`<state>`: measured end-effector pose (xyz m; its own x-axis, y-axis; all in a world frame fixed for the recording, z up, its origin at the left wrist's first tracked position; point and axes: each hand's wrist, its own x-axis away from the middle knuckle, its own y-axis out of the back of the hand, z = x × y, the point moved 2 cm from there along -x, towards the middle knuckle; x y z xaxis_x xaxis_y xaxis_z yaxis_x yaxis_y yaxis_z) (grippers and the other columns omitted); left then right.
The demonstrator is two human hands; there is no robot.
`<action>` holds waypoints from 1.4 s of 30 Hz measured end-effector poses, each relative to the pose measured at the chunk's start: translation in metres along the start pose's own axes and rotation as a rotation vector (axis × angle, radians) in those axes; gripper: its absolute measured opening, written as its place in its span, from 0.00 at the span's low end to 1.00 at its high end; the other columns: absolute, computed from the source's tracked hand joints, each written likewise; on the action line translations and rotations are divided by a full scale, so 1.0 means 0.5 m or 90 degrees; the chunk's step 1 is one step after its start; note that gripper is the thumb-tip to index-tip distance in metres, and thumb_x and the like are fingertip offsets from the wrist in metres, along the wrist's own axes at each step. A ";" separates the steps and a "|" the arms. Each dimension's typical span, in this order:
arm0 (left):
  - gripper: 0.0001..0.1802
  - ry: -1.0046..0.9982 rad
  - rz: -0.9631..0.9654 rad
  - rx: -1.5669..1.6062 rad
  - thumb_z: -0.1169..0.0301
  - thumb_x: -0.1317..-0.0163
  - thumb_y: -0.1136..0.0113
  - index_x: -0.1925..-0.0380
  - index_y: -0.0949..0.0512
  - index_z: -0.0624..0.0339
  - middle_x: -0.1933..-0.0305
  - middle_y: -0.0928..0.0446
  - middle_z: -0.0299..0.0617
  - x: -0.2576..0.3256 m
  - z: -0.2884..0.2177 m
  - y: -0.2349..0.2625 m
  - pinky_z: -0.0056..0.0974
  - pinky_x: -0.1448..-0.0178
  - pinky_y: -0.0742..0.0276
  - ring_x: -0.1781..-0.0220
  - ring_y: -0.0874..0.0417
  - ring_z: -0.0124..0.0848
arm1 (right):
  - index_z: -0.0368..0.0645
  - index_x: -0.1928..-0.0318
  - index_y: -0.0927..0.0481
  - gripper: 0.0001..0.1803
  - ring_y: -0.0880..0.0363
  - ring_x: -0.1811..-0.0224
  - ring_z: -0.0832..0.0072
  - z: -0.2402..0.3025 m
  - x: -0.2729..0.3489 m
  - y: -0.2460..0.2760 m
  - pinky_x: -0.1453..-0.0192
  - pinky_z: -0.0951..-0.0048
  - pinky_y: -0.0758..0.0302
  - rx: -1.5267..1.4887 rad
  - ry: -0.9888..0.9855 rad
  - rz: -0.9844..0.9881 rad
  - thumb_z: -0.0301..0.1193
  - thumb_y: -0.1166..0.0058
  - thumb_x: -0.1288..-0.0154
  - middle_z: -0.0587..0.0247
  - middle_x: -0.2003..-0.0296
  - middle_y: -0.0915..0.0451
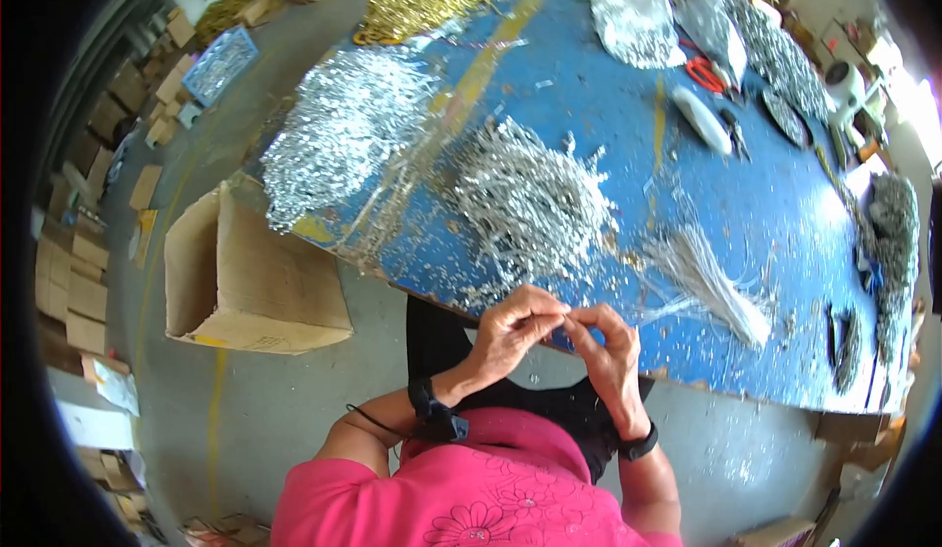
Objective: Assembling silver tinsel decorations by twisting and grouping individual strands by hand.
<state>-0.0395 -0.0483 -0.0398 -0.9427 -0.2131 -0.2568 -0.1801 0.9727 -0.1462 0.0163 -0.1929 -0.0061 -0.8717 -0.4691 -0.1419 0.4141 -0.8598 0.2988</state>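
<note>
My left hand [514, 331] and my right hand [606, 349] meet at the fingertips just over the near edge of the blue table [608, 204]. Both are closed in a pinch. Whatever lies between the fingers is too small to make out. Right beyond them is a heap of silver bead-like strands [533, 201], with small silver bits scattered round it. A bundle of thin pale strands [721, 292] lies to the right of my right hand, its loose ends fanned toward the heap.
A shiny silver tinsel pile [343, 125] covers the table's left side, with a gold pile [412, 2] behind it. Red-handled scissors [705, 74], a white oval object [701, 120] and black-handled pliers [734, 135] lie at the back right. An open cardboard box [285, 272] stands left of the table.
</note>
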 end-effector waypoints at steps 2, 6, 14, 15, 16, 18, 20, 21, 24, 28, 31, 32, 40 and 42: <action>0.06 -0.013 0.000 -0.025 0.81 0.38 0.42 0.63 0.22 0.61 0.62 0.26 0.34 -0.001 -0.011 -0.006 0.25 0.64 0.28 0.65 0.26 0.19 | 0.35 0.65 0.20 0.06 0.24 0.67 0.81 -0.007 0.010 0.004 0.60 0.79 0.28 -0.075 -0.050 0.015 0.25 0.40 0.40 0.65 0.71 0.20; 0.09 -0.206 0.039 -0.209 0.82 0.43 0.40 0.63 0.22 0.60 0.64 0.25 0.39 -0.022 -0.057 0.003 0.30 0.63 0.25 0.63 0.21 0.29 | 0.36 0.64 0.20 0.06 0.23 0.66 0.84 -0.002 0.015 0.005 0.59 0.80 0.26 -0.119 -0.098 0.051 0.25 0.39 0.41 0.68 0.69 0.19; 0.14 -0.422 0.076 -0.359 0.78 0.51 0.33 0.62 0.22 0.56 0.64 0.23 0.37 -0.072 -0.101 -0.001 0.34 0.66 0.22 0.66 0.20 0.32 | 0.37 0.66 0.18 0.05 0.23 0.65 0.83 0.004 0.011 0.017 0.57 0.80 0.27 -0.160 -0.128 0.150 0.26 0.37 0.41 0.67 0.69 0.18; 0.14 -0.452 0.082 -0.385 0.77 0.50 0.34 0.62 0.21 0.55 0.64 0.23 0.36 -0.087 -0.108 0.004 0.34 0.65 0.23 0.66 0.20 0.32 | 0.37 0.65 0.18 0.06 0.22 0.66 0.82 0.001 0.010 0.019 0.57 0.80 0.27 -0.273 -0.182 0.146 0.26 0.37 0.42 0.67 0.69 0.17; 0.14 -0.489 0.088 -0.390 0.77 0.50 0.34 0.61 0.22 0.55 0.63 0.23 0.35 -0.105 -0.118 0.005 0.34 0.65 0.23 0.66 0.21 0.31 | 0.38 0.63 0.17 0.08 0.22 0.66 0.81 -0.009 0.010 0.026 0.55 0.79 0.27 -0.284 -0.185 0.152 0.29 0.39 0.39 0.66 0.69 0.17; 0.15 -0.579 0.093 -0.410 0.75 0.51 0.33 0.61 0.20 0.56 0.58 0.22 0.36 -0.141 -0.131 0.014 0.34 0.68 0.26 0.68 0.21 0.31 | 0.38 0.64 0.17 0.09 0.22 0.66 0.82 -0.003 0.005 0.024 0.54 0.78 0.27 -0.313 -0.186 0.155 0.31 0.41 0.37 0.66 0.69 0.17; 0.16 -0.595 0.078 -0.457 0.74 0.52 0.34 0.60 0.21 0.53 0.58 0.23 0.34 -0.170 -0.137 0.024 0.34 0.65 0.25 0.66 0.22 0.30 | 0.38 0.63 0.17 0.13 0.23 0.68 0.83 0.007 -0.003 0.021 0.56 0.78 0.28 -0.338 -0.174 0.130 0.36 0.45 0.33 0.66 0.73 0.18; 0.18 -0.609 0.064 -0.501 0.74 0.52 0.34 0.59 0.22 0.51 0.58 0.24 0.31 -0.177 -0.135 0.026 0.34 0.62 0.25 0.64 0.23 0.29 | 0.38 0.63 0.17 0.13 0.23 0.68 0.83 0.002 -0.003 0.022 0.56 0.78 0.28 -0.337 -0.172 0.132 0.36 0.45 0.33 0.66 0.73 0.18; 0.16 -0.582 0.056 -0.520 0.73 0.51 0.34 0.60 0.22 0.49 0.57 0.25 0.30 -0.187 -0.102 0.028 0.36 0.54 0.29 0.61 0.24 0.30 | 0.37 0.59 0.17 0.12 0.27 0.73 0.85 -0.015 -0.002 0.030 0.65 0.81 0.33 -0.268 -0.187 0.075 0.34 0.46 0.33 0.70 0.79 0.23; 0.11 -0.462 0.032 -0.429 0.75 0.48 0.34 0.64 0.22 0.50 0.61 0.23 0.30 -0.165 -0.064 0.037 0.37 0.48 0.33 0.57 0.24 0.31 | 0.37 0.58 0.17 0.11 0.30 0.76 0.87 -0.009 0.021 0.052 0.68 0.84 0.36 -0.187 -0.200 0.074 0.31 0.47 0.33 0.73 0.81 0.25; 0.09 -0.377 0.007 -0.348 0.77 0.48 0.34 0.67 0.22 0.52 0.64 0.22 0.32 -0.165 -0.065 0.046 0.37 0.48 0.33 0.56 0.23 0.32 | 0.35 0.61 0.17 0.13 0.31 0.76 0.85 -0.010 0.027 0.062 0.66 0.82 0.34 -0.174 -0.219 0.044 0.33 0.47 0.33 0.71 0.81 0.26; 0.09 -0.366 0.001 -0.339 0.77 0.48 0.34 0.67 0.22 0.53 0.64 0.22 0.33 -0.169 -0.067 0.048 0.37 0.48 0.33 0.56 0.23 0.32 | 0.35 0.61 0.17 0.13 0.31 0.76 0.85 -0.017 0.026 0.061 0.66 0.82 0.34 -0.174 -0.217 0.046 0.33 0.47 0.33 0.71 0.81 0.26; 0.09 -0.482 0.056 -0.546 0.71 0.45 0.35 0.64 0.23 0.49 0.63 0.24 0.30 -0.187 -0.140 0.052 0.37 0.47 0.34 0.57 0.25 0.29 | 0.36 0.60 0.18 0.09 0.27 0.73 0.85 -0.020 0.012 0.074 0.66 0.83 0.31 -0.099 -0.101 -0.054 0.29 0.46 0.34 0.69 0.77 0.22; 0.09 -0.497 0.067 -0.548 0.71 0.45 0.35 0.63 0.23 0.49 0.62 0.24 0.29 -0.179 -0.165 0.042 0.37 0.48 0.34 0.56 0.25 0.28 | 0.36 0.61 0.18 0.08 0.27 0.73 0.85 -0.017 0.012 0.077 0.66 0.83 0.31 -0.100 -0.094 -0.059 0.28 0.46 0.34 0.68 0.77 0.22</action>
<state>0.0179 -0.0012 0.0591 -0.5888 0.1656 -0.7911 -0.5249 0.6659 0.5301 0.0291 -0.2307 -0.0034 -0.9319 -0.3622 -0.0183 0.3563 -0.9239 0.1392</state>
